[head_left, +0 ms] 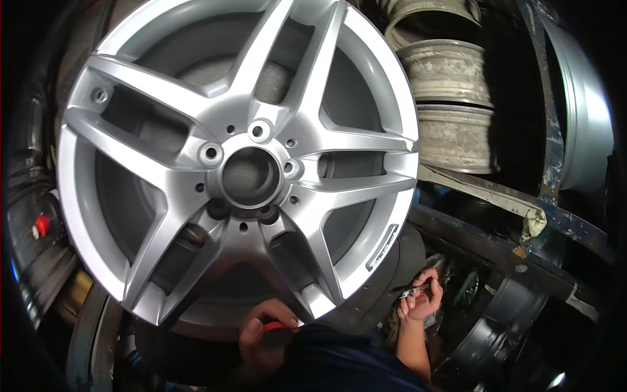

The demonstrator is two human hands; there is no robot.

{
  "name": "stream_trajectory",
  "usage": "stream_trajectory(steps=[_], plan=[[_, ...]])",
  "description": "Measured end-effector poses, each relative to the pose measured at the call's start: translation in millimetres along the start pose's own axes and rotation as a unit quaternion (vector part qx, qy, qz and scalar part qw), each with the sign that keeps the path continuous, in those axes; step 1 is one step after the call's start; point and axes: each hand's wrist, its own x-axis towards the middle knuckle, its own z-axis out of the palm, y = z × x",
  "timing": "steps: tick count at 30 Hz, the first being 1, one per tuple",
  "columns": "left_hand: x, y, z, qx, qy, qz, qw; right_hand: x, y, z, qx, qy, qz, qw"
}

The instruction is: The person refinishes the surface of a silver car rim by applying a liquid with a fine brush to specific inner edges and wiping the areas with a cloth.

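Note:
A large silver alloy wheel (248,247) with split spokes takes up most of the head view, its face turned up toward me. Close to its bottom rim, my left hand (266,336) is closed around a small red and dark object (277,326) whose kind I cannot make out. Off to the right, below the wheel's edge, my right hand (421,299) has its fingers curled round a small shiny metal piece (415,290), too small to name. A dark label (383,248) is stuck on the wheel's lower right rim.
Several worn, dusty rims (452,137) are stacked on a rack at the upper right. The rack's blue metal post (550,130) stands beside them, with another silver rim (584,111) beyond it. Dark rims (499,320) lie at the lower right.

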Motion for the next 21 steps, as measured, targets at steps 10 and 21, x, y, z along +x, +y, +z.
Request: stream_trajectory(steps=[10, 21], plan=[[-1.3, 19.2, -3.7, 0.136, -0.024, -0.013, 0.990, -0.2, -2.6, 6.7, -0.070, 0.019, -0.007, 0.997], [3.6, 18.2, -3.2, 0.161, 0.012, 0.002, 0.987, 0.1, -5.5, 10.6, -0.099, 0.038, 0.011, 0.994]])
